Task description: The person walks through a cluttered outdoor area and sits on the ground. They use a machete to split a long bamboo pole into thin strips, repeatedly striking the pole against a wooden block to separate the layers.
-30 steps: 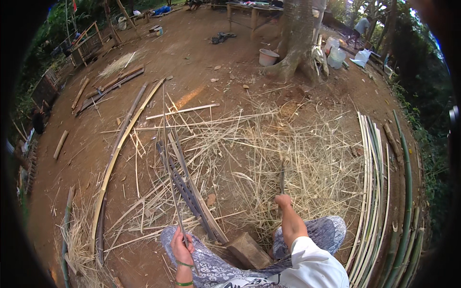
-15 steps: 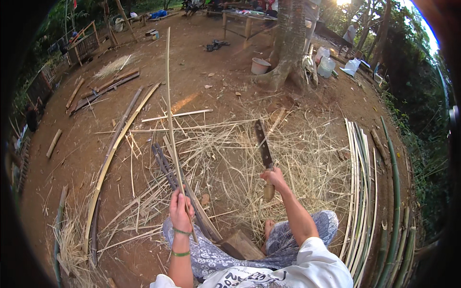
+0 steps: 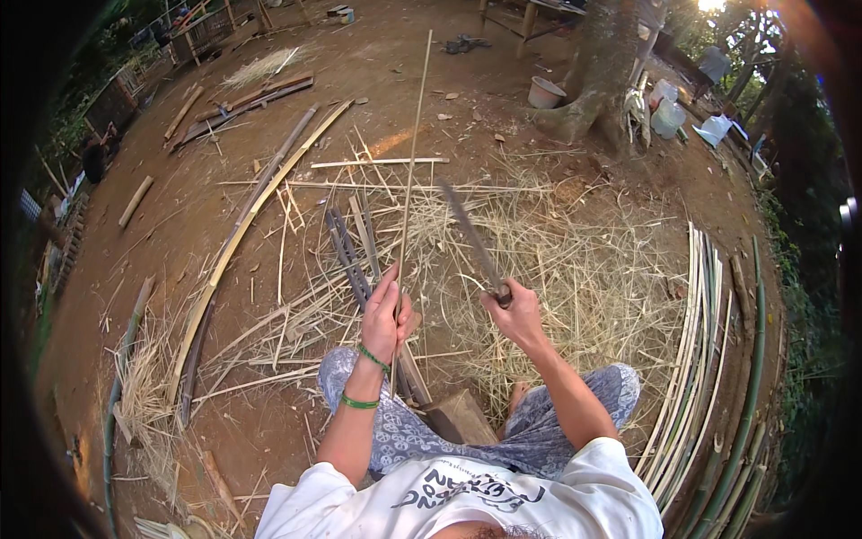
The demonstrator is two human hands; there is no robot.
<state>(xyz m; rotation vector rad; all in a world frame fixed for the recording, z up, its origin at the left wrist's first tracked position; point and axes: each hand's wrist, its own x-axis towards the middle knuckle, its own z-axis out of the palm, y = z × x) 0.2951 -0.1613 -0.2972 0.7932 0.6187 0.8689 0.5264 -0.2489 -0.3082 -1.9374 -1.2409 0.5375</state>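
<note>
Clearly, in the head view, the fingers of the left hand [image 3: 382, 328] are curled around a long, thin strip [image 3: 411, 171], gripping it near its lower end. Most of its length stretches forward past the fingers, leaning a little to the right, while a short tail runs below the hand over the patterned trousers [image 3: 400, 440]. Two green bands [image 3: 360, 403] circle that wrist and forearm.

The right hand [image 3: 516, 316] is clenched on the handle of a large knife [image 3: 470, 232]. Its dark blade slants forward and left toward the strip, with a gap between them; the strip lies left of these fingers, apart from them.

A wooden block [image 3: 460, 419] sits between the legs. Beyond the hands, pale shavings [image 3: 566, 269] litter the brown ground [image 3: 332, 85]. Far right, a row of long pale strips [image 3: 690, 359] lies beside a green pole [image 3: 760, 314]; left, a curved yellowish slat [image 3: 260, 220] stretches across the dirt.
</note>
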